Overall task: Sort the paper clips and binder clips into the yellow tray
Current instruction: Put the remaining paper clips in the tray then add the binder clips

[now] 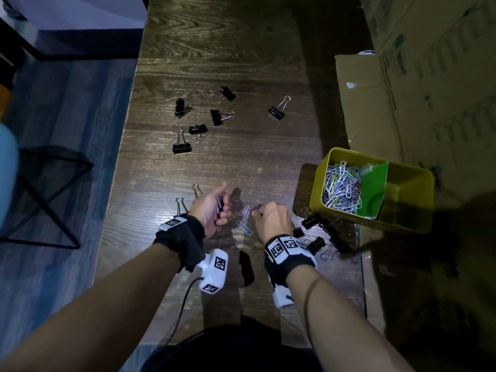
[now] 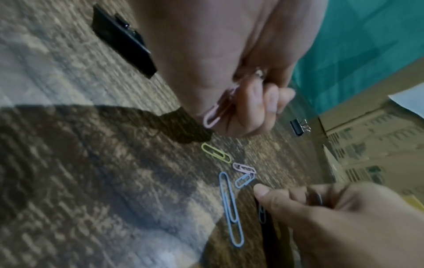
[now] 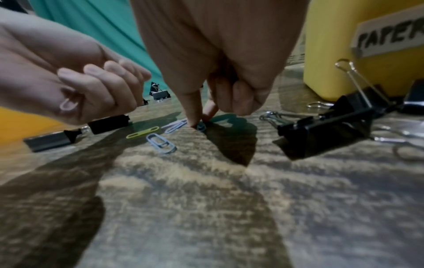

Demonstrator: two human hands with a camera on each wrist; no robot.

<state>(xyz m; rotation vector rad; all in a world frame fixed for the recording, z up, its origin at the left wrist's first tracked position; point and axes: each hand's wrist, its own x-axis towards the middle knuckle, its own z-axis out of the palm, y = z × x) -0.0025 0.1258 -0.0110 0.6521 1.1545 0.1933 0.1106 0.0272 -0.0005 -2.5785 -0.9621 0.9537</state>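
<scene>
1. My left hand (image 1: 212,210) is curled round a small bunch of paper clips; a pink paper clip (image 2: 212,116) sticks out below my fingers (image 2: 250,101).
2. My right hand (image 1: 271,220) is down at the bench (image 1: 214,49), thumb and index tip pinching a dark paper clip (image 3: 201,127); looks blue, but it's in shadow so I can't be sure.
3. Loose on the bench between my hands: a yellow-green paper clip (image 2: 215,153), a small pink one (image 2: 244,168), a small blue one (image 2: 243,180) and a long blue paper clip (image 2: 230,208).
4. Yellow tray (image 1: 418,200) sits at the right bench edge: left compartment holds a pile of paper clips (image 1: 342,186), with a green divider (image 1: 375,189) beside them.
5. A cluster of black binder clips (image 1: 326,229) lies just in front of the tray, near my right wrist.
6. More binder clips (image 1: 198,116) are scattered further up the bench, well apart from the tray.
</scene>
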